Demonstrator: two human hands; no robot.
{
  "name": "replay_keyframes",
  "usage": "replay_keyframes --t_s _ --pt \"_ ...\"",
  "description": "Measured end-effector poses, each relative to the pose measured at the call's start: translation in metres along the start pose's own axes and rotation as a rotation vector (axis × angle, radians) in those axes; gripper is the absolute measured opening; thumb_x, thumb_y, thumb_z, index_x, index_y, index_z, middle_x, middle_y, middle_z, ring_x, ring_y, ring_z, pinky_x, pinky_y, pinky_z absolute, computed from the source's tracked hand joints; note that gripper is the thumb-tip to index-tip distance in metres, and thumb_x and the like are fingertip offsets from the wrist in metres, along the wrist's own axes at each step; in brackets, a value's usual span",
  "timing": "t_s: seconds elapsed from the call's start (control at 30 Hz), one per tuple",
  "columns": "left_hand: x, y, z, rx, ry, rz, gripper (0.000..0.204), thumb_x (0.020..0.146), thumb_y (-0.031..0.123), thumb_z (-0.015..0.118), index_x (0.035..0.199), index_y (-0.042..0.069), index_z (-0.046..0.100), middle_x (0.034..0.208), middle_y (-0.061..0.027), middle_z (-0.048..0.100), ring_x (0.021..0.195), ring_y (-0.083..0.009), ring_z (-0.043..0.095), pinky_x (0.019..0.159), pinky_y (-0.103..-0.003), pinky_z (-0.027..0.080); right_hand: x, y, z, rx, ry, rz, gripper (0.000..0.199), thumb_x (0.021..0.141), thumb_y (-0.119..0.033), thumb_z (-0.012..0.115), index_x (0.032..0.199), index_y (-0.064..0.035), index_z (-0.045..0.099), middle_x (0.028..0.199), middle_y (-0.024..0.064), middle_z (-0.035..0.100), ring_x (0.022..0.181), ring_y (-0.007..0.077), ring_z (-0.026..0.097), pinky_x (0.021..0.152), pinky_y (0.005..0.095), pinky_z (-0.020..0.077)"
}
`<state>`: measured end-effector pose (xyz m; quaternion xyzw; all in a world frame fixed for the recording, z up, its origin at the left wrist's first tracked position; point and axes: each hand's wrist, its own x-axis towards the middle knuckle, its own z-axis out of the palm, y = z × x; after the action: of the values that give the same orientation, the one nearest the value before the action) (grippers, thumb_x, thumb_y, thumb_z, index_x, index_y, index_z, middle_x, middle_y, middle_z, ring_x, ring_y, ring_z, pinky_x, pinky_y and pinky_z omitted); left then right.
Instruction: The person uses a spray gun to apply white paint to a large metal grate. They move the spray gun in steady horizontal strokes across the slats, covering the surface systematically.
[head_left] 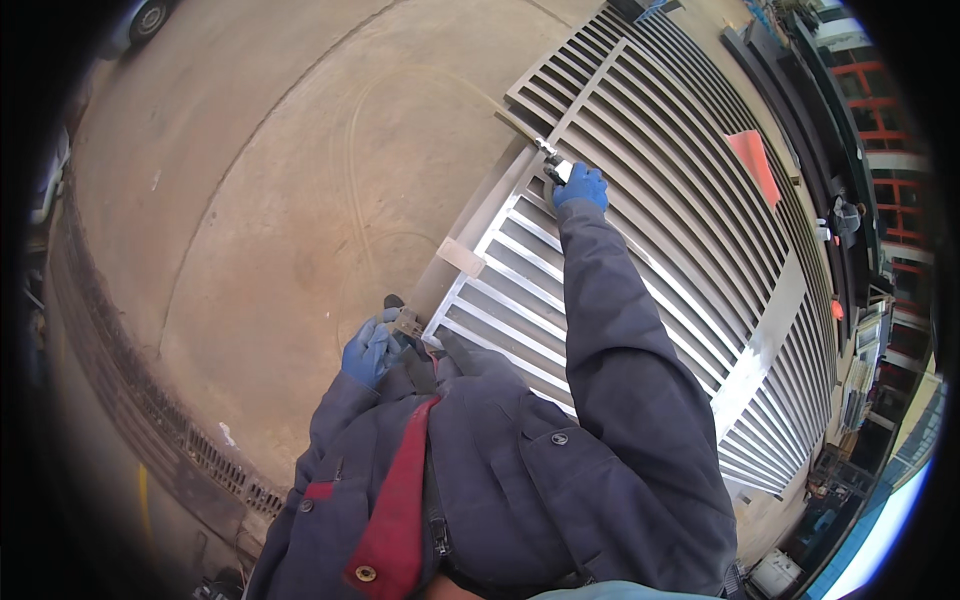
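The right hand (pixel 580 187) is closed around a small tool (pixel 553 162) with a hose, on the upper bars of the metal gate (pixel 680 200). The left hand (pixel 370 350) grips a small tool (pixel 405 322) at the gate's near corner. How much of the gate is finished, I cannot tell.

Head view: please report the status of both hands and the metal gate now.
Right hand grips a small tool on the metal gate. Left hand holds the gate corner. Nothing blocks.

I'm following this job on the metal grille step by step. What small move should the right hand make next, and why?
Probably slide the tool a little further along the grille. The right hand holds it, hose attached, against the bars near the frame's edge, while the left hand grips the near corner, seemingly steadying the frame.
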<state>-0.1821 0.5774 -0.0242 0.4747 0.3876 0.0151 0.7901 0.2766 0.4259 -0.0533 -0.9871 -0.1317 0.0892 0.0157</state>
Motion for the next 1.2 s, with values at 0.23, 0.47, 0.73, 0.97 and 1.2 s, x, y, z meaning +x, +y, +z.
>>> replay_keyframes --t_s 0.23,0.47,0.73,0.97,1.2 --pt "0.010 0.009 0.014 0.053 -0.069 0.029 0.043 0.112 0.031 0.047 0.142 0.001 0.054 0.077 0.0002 0.064 0.058 -0.0047 0.055 0.054 -0.019 0.044 -0.013 -0.041 0.025 0.074 0.036 -0.060 0.049 0.084 -0.035 0.075 0.128 -0.0200 0.063 0.130 0.0135 0.058 0.122 0.0368 0.059 0.094 0.0538 0.0548" --pt "0.003 0.016 0.014 0.143 -0.004 0.038 0.044 0.112 0.031 0.047 0.142 0.000 0.053 0.076 -0.0018 0.064 0.056 -0.0069 0.054 0.054 -0.020 0.045 0.006 -0.060 0.019 0.052 0.007 -0.064 0.031 0.097 -0.026 0.063 0.128 -0.0212 0.064 0.129 0.0107 0.059 0.121 0.0329 0.059 0.092 0.0527 0.0508" --pt "0.016 0.018 0.029 0.168 -0.092 0.015 0.045 0.112 0.032 0.048 0.143 0.000 0.053 0.078 -0.0012 0.064 0.058 -0.0058 0.054 0.055 -0.020 0.044 -0.027 0.042 0.012 0.017 0.046 0.086 0.051 0.087 -0.044 0.076 0.131 -0.0226 0.063 0.132 0.0128 0.057 0.123 0.0347 0.058 0.097 0.0559 0.0496" --pt "0.027 0.021 0.046 0.265 -0.216 -0.030 0.045 0.112 0.032 0.047 0.144 0.002 0.054 0.081 -0.0002 0.064 0.062 -0.0049 0.054 0.057 -0.019 0.044 -0.055 0.149 0.014 0.001 0.077 0.351 0.050 0.088 -0.048 0.074 0.130 -0.0216 0.063 0.134 0.0157 0.056 0.122 0.0386 0.059 0.095 0.0560 0.0520" --pt "0.025 0.013 0.045 0.259 -0.213 -0.032 0.043 0.112 0.029 0.046 0.144 0.001 0.054 0.081 0.0017 0.063 0.061 -0.0026 0.052 0.056 -0.018 0.042 -0.061 0.176 0.013 0.035 0.126 0.448 0.049 0.087 -0.045 0.075 0.128 -0.0204 0.063 0.133 0.0179 0.056 0.120 0.0403 0.060 0.092 0.0536 0.0559"
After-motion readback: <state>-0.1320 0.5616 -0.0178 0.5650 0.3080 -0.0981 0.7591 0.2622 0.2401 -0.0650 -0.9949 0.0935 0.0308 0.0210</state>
